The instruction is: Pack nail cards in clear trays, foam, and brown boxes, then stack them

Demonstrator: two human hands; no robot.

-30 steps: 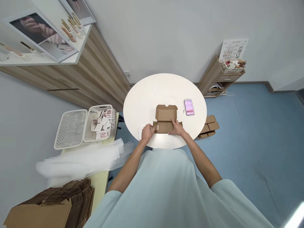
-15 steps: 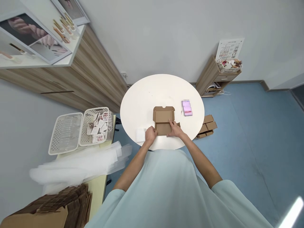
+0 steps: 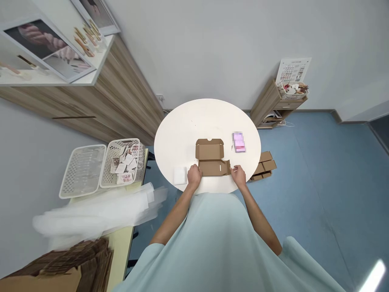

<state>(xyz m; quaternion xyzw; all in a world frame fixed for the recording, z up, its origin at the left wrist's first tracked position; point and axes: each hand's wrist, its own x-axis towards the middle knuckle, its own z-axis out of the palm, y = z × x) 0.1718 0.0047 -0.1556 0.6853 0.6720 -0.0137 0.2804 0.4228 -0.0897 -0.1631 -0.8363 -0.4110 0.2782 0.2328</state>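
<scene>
On the white oval table lies a brown cardboard box (image 3: 210, 152), its lid laid back and its base toward me. The box's right end flap is folded outward, and a narrow slot shows near it. My left hand (image 3: 194, 177) is closed around the left end of the base. At the other end, my right hand (image 3: 238, 176) has its fingertips curled at the edge of the right flap. A white folded pad (image 3: 180, 175) lies just left of my left hand. Beyond my right hand is a pink and purple pack (image 3: 238, 142), blurred in the picture.
Flattened cardboard (image 3: 91, 263) and rolled white wrapping sheets (image 3: 100, 211) lie on a side table at left, behind them white baskets (image 3: 121, 162) with small packets. Folded boxes (image 3: 265, 165) are on the floor right of the oval table (image 3: 182, 121). A small cabinet (image 3: 267, 103) stands by the wall.
My right hand has moved from inside the base to the right end flap, which now sticks outward more plainly. My left hand stays at the left end. The view has tilted slightly.
</scene>
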